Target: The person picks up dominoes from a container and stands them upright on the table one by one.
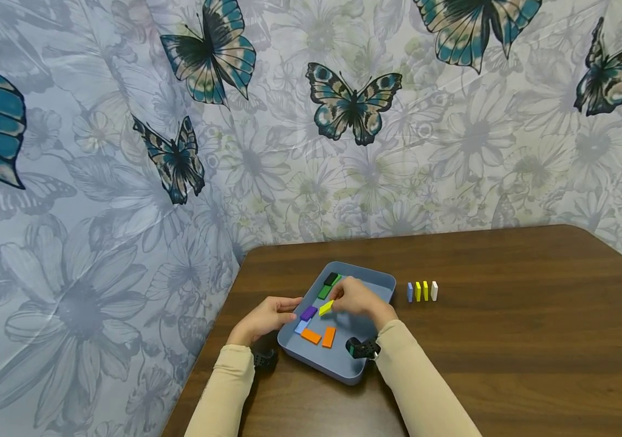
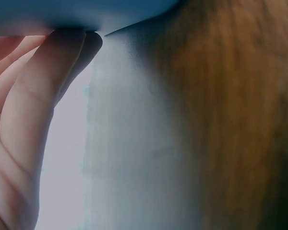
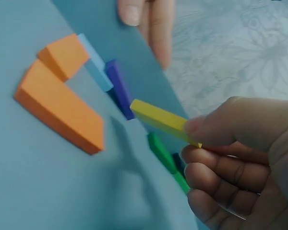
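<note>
Presently pinching a yellow block (image 3: pixel 159 119) between thumb and curled fingers of the right hand (image 1: pixel 357 297), above the tray (image 1: pixel 338 362); touching its side with straightened left hand (image 1: pixel 266 318).

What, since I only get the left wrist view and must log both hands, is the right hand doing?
Observer: The right hand pinches a yellow block over the tray; the right wrist view shows it well.
Operator: My picture shows nothing of what lies inside the tray. Anything orange there?
Observer: Yes, two orange blocks lie in it.
Operator: And are there any pieces outside it?
Observer: Four stand in a row on the table, right of the tray in the head view: from left to right, a blue block, two upright yellow blocks and a white block.
</note>
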Motion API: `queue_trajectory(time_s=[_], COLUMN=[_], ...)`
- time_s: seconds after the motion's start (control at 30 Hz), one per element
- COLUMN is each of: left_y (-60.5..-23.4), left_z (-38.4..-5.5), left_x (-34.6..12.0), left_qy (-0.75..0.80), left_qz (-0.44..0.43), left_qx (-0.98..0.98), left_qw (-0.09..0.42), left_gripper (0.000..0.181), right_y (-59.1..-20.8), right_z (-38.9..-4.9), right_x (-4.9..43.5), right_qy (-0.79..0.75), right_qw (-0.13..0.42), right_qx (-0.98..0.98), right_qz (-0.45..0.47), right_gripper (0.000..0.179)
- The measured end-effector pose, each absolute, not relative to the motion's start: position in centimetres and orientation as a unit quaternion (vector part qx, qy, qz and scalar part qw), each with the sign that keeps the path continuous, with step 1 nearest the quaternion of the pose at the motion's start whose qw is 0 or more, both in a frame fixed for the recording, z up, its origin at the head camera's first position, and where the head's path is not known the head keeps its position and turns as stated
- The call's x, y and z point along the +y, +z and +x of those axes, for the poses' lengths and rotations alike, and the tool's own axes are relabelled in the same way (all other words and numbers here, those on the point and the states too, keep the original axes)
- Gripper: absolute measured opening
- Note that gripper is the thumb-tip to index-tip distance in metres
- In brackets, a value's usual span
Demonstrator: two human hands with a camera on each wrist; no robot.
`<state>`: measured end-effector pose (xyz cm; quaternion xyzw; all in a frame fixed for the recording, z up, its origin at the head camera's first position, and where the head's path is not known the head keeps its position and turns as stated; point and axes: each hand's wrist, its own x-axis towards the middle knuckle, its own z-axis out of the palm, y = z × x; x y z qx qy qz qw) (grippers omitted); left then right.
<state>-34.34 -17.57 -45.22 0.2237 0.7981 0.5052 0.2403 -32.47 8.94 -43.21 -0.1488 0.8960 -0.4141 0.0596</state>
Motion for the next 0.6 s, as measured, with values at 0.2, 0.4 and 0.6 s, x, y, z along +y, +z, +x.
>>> queue_trajectory(time_s=[0.2, 0.4, 0.6], left_y=[-45.2, -45.3, -45.4], left_z=[-34.3, -34.3, -34.5], left_x=[-17.5, -17.6, -17.6], left_qy=[0.506, 0.505, 0.505], left_qz=[0.224, 0.221, 0.224], left_qx=[0.798, 0.798, 0.798], left_qw=[0.24, 0.242, 0.242], left_gripper=[0.051, 0.051, 0.051], right_y=[-42.0, -41.2, -39.8], right_z=[-31.5, -30.4, -29.5], right_x=[10.4, 12.0, 14.1], right_qy=[-0.429, -0.477, -0.49], right_qw=[0.033, 0.025, -0.025], right_qx=[0.89, 0.866, 0.858], right_qz=[-0.152, -0.149, -0.155], right_gripper=[0.013, 0.019, 0.017])
